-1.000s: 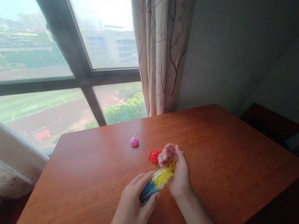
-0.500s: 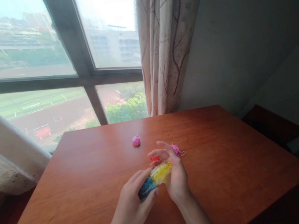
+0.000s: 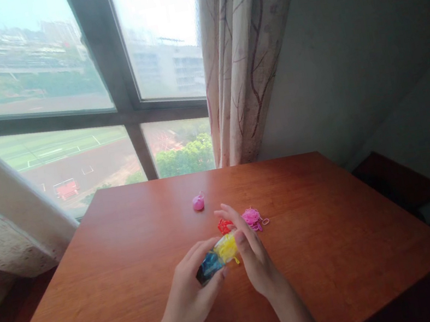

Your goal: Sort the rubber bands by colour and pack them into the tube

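My left hand (image 3: 192, 281) is closed round a small clear case of rubber bands (image 3: 213, 262), gripping it between thumb and fingers. Dark blue bands fill the end by my palm and yellow ones fill the far end; a yellow band dangles below that end. My right hand (image 3: 254, 254) is open at the yellow end, fingers stretched out and thumb beside it; whether it touches the case I cannot tell. A heap of red rubber bands (image 3: 224, 226) lies on the table, partly behind the right fingers. Just right of those fingers is a heap of pink rubber bands (image 3: 252, 216).
A small pink pouch-like thing (image 3: 198, 203) with a loop on top sits towards the back of the wooden table (image 3: 335, 228). Beyond the table's far edge are a window (image 3: 164, 59) and patterned curtains (image 3: 242, 78).
My right hand has turned more side-on, its fingers shifting a little left, so the red and pink heaps show more. A yellow band now hangs below the case. The view has shifted slightly.
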{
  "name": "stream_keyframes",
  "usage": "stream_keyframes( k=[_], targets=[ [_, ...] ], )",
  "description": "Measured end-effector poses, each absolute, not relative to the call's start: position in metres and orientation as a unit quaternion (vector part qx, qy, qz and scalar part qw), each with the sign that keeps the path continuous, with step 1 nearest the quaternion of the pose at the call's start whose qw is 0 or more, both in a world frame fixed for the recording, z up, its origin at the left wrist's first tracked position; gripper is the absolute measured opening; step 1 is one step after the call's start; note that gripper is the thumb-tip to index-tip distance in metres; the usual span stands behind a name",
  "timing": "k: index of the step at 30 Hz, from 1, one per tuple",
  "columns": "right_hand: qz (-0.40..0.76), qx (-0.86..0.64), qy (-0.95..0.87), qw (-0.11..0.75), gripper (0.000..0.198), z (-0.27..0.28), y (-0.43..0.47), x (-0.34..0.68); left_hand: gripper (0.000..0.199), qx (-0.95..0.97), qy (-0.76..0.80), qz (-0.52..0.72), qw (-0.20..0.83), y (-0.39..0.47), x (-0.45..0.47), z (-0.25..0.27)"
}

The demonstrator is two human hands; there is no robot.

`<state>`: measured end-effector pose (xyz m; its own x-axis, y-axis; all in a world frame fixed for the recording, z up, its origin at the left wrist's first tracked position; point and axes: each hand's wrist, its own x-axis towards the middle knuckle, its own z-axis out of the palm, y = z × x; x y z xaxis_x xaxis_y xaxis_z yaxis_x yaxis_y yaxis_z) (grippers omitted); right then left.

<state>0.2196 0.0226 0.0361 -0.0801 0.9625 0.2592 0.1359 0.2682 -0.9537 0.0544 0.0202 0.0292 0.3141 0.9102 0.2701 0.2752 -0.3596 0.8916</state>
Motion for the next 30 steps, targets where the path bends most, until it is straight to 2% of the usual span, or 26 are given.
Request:
stream_keyframes(
  k=[7, 14, 20, 27, 30],
  targets=[
    [0.446, -0.426, -0.611, 0.496, 0.060, 0.040, 0.014, 0.212, 0.041, 0.604, 0.454, 0.447, 0.479, 0.023, 0.050, 0.022],
    [0.429, -0.436, -0.638, 0.467, 0.063, 0.045, 0.007, 0.212, 0.045, 0.543, 0.435, 0.460, 0.553, 0.025, 0.045, 0.026],
    [0.336, -0.432, -0.665, 0.508, 0.048, 0.056, 0.009, 0.211, 0.047, 0.529, 0.443, 0.460, 0.559, 0.026, 0.044, 0.028],
    [0.273, -0.471, -0.724, 0.422, 0.049, 0.080, 0.014, 0.217, 0.046, 0.588, 0.427, 0.445, 0.523, 0.022, 0.042, 0.020],
    [0.287, -0.470, -0.702, 0.452, 0.046, 0.083, 0.014, 0.221, 0.043, 0.607, 0.421, 0.443, 0.509, 0.022, 0.041, 0.019]
  ],
)
